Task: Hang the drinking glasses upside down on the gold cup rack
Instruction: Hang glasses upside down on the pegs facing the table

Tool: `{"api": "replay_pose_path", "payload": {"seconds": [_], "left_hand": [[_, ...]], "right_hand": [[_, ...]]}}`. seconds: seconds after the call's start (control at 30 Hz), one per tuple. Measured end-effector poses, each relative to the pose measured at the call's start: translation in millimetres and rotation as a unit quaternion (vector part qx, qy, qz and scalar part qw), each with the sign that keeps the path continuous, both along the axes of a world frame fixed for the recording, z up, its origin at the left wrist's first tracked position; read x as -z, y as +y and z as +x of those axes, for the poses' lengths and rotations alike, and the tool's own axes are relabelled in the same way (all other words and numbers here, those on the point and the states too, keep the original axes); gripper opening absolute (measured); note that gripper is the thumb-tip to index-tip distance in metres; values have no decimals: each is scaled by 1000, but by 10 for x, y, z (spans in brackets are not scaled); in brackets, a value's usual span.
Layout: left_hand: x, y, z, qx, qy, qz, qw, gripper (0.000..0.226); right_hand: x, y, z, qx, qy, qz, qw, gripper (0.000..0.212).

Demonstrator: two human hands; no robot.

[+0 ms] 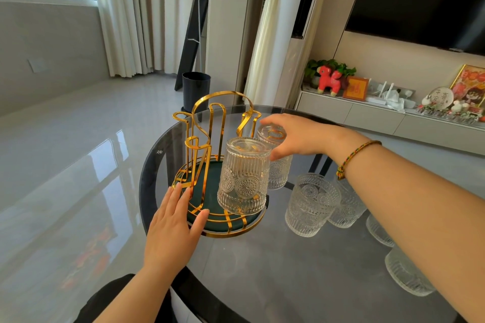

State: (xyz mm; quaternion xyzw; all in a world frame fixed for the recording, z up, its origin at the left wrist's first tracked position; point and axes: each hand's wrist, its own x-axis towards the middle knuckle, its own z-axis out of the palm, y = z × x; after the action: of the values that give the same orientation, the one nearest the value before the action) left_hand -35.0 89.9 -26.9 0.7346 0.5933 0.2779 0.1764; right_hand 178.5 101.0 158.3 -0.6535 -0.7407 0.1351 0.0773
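Note:
The gold cup rack (207, 123) stands on a dark green round base at the left of the glass table. One embossed drinking glass (244, 178) hangs upside down on a front prong. A second upside-down glass (278, 173) sits on the prong just behind it, and my right hand (296, 136) grips it from above around its base. My left hand (173, 225) lies flat against the near left rim of the rack's base, fingers apart. Two upright glasses (309, 204) (346, 204) stand right of the rack. Two more glasses (405, 274) are partly hidden under my right forearm.
The round glass table (262, 270) ends close to me and at the left. A dark bin (196, 90) stands on the floor beyond the rack. A low white cabinet (367, 113) with ornaments runs along the right wall under a TV.

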Motion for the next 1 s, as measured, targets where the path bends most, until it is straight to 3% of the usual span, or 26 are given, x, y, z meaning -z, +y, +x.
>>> {"api": "replay_pose_path", "payload": {"seconds": [0.27, 0.47, 0.57, 0.7, 0.8, 0.87, 0.93, 1.0], "left_hand": [[-5, 3, 4, 3, -2, 5, 1000, 66], [-93, -117, 1, 16, 7, 42, 999, 68], [-165, -278, 4, 43, 27, 70, 996, 69], [-179, -616, 46, 93, -10, 135, 986, 38], [-196, -801, 88, 186, 23, 178, 966, 63], [-176, -845, 122, 221, 49, 155, 962, 43], [-141, -861, 142, 224, 57, 134, 964, 3], [-123, -851, 147, 212, 58, 82, 972, 14]], "right_hand": [[-1, -133, 44, 51, 20, 14, 998, 86], [74, -620, 137, 117, 89, 123, 981, 72], [269, -980, 147, 138, 203, 220, 944, 60], [792, -1358, 157, 232, 314, 311, 867, 52], [1229, -1444, 145, 305, 361, 287, 833, 55], [1442, -1426, 133, 319, 369, 242, 839, 63], [1573, -1359, 139, 328, 370, 209, 844, 73], [1639, -1268, 149, 340, 370, 188, 844, 81]]}}
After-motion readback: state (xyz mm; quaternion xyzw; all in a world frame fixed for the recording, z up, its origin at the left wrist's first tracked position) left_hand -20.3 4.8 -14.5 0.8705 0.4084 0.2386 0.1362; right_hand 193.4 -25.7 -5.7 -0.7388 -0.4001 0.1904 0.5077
